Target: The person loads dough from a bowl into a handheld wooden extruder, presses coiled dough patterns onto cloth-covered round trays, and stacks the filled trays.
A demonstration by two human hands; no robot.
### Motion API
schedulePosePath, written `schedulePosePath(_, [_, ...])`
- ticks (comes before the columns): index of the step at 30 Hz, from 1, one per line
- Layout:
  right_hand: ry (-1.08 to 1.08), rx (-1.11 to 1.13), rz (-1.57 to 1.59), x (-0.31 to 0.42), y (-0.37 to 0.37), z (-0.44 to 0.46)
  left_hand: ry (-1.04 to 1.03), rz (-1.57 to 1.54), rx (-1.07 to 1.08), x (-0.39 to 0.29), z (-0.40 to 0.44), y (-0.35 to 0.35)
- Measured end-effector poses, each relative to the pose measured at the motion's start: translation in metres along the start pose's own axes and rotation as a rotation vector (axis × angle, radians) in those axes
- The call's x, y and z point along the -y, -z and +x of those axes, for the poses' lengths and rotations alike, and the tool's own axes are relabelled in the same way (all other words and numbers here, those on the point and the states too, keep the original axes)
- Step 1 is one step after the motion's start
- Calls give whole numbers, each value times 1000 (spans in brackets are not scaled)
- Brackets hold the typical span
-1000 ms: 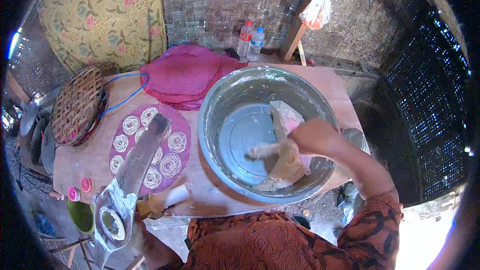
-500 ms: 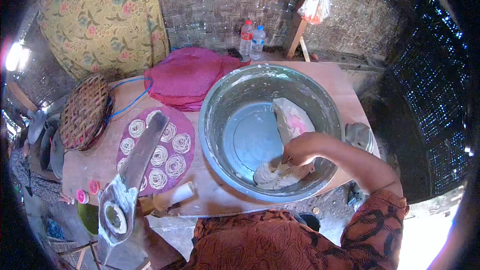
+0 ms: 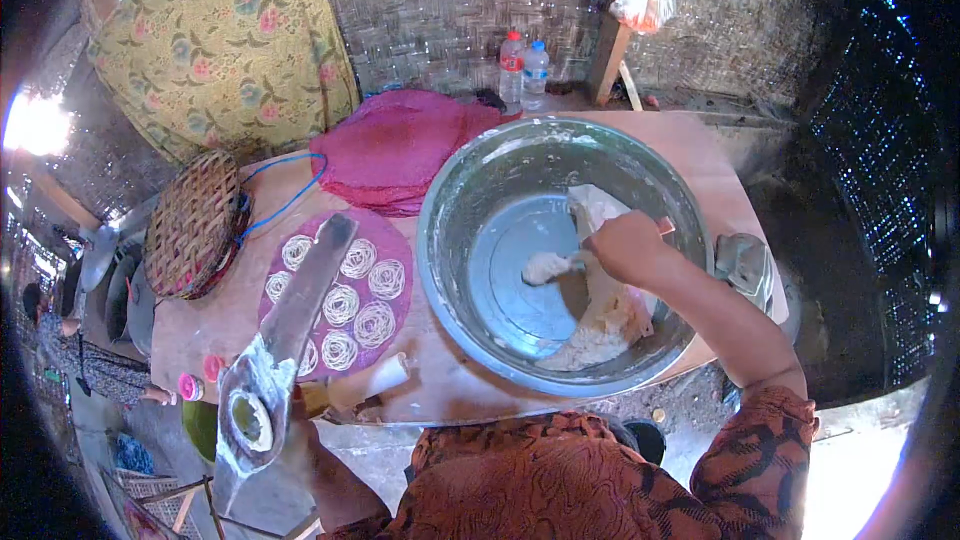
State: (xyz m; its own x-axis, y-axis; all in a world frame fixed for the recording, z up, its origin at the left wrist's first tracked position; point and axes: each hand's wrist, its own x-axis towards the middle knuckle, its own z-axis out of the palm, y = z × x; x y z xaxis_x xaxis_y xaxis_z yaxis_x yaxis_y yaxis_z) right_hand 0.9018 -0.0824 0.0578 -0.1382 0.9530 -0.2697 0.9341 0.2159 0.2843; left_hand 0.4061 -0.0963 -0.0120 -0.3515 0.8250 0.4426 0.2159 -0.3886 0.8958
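Inside the big grey basin (image 3: 440, 285), my right hand (image 3: 628, 248) is closed round a tool whose end carries a lump of white dough (image 3: 547, 267). Under that hand lies a bag of pale dough (image 3: 600, 335) against the basin's right side. At the lower left, my left hand (image 3: 300, 425) is beside a long wooden press (image 3: 310, 290) with a dough-smeared round opening; its fingers are mostly hidden behind the press. The press passes over a round purple mat (image 3: 400, 250) that bears several coils of noodle strands.
Stacked magenta mats (image 3: 400, 150) and a woven basket (image 3: 192, 225) lie behind. Two bottles (image 3: 511, 70) stand at the wall. A white cylinder (image 3: 385, 376) and pink-lidded jars (image 3: 190, 387) are near the front edge. Another person (image 3: 95, 365) is at far left.
My right hand has risen from the dough near the basin's front, and a white lump now shows at its left. The view has shifted a little.
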Motion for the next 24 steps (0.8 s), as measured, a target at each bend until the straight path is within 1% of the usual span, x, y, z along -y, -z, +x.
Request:
schedulePosePath(3, [-57, -78, 18, -4, -8, -2, -36, -7, 55, -10, 15, -6])
schedulePosePath(5, [8, 146, 141, -7, 7, -17, -83, -2, 115, -26, 30, -14])
schedulePosePath(6, [9, 132, 133, -10, 19, -29, -88, 8, 144, -38, 37, -17])
schedulePosePath(8, [-7, 244, 490, -23, 45, -61, -86, 82, 256, -79, 52, -33])
schedulePosePath(10, [122, 253, 681, -44, 62, -88, -132, 197, 409, -124, 64, -60])
schedulePosePath(11, [125, 233, 660, -51, 75, -104, -504, 339, 501, -143, 75, -83])
schedulePosePath(13, [59, 219, 1052, -56, 95, -135, -675, 251, 633, -159, 84, -124])
schedulePosePath(14, [62, 183, 1029, -57, 96, -143, -756, 203, 704, -167, 88, -145])
schedulePosePath(15, [57, 79, 1232, -55, 94, -153, -1060, 571, 565, -174, 90, -159])
schedulePosePath(16, [58, -29, 1436, -52, 90, -162, -1137, 375, 478, -171, 93, -183])
schedulePosePath(17, [214, -93, 1744, -46, 83, -163, -1019, 227, 597, -181, 92, -200])
schedulePosePath(18, [198, -224, 1810, -36, 73, -162, -972, 145, 655, -193, 86, -216])
schedulePosePath(19, [174, -232, 1901, -27, 70, -162, -922, 62, 710, -204, 81, -232])
schedulePosePath(20, [147, -240, 1997, -21, 67, -163, -1001, -33, 622, -216, 71, -248])
schedulePosePath(22, [151, -153, 2077, -16, 60, -162, -1092, -142, 541, -218, 62, -271])
schedulePosePath(23, [127, -44, 2080, -23, 55, -164, -652, -260, 774, -203, 61, -288])
schedulePosePath(24, [128, -72, 2082, -28, 52, -166, -686, -156, 807, -207, 54, -291])
